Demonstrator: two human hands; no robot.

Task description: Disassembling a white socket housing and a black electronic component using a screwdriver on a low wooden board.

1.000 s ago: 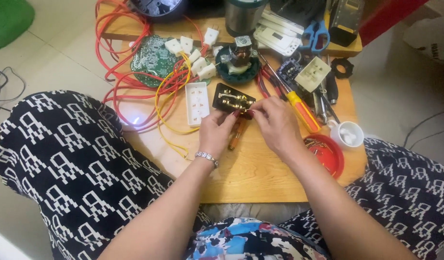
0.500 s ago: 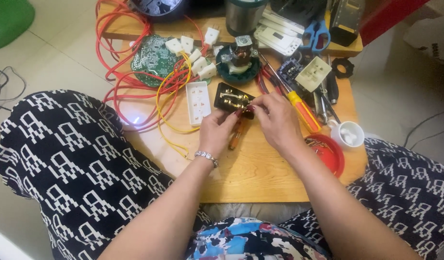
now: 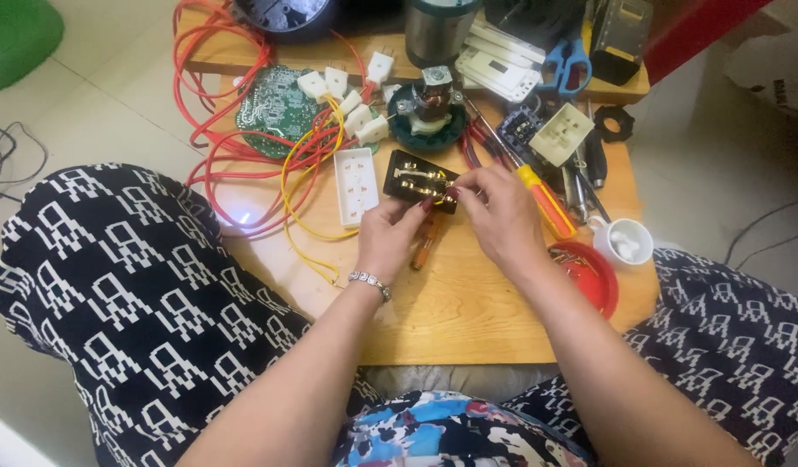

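Observation:
Both hands meet over a small black socket base with brass contact strips, held just above the wooden table. My left hand grips its near left edge with thumb and fingers. My right hand pinches its right end, fingertips on the brass parts. A white socket cover lies flat just left of the base. Under my hands lies a small brown-handled tool.
Red and yellow wires loop at the left beside a green circuit board. A yellow-handled screwdriver, red dish, white cup, blue scissors and a small motor crowd the right and back.
My hands and the black socket base have stayed nearly in place; the fingers have shifted slightly on the brass contacts.

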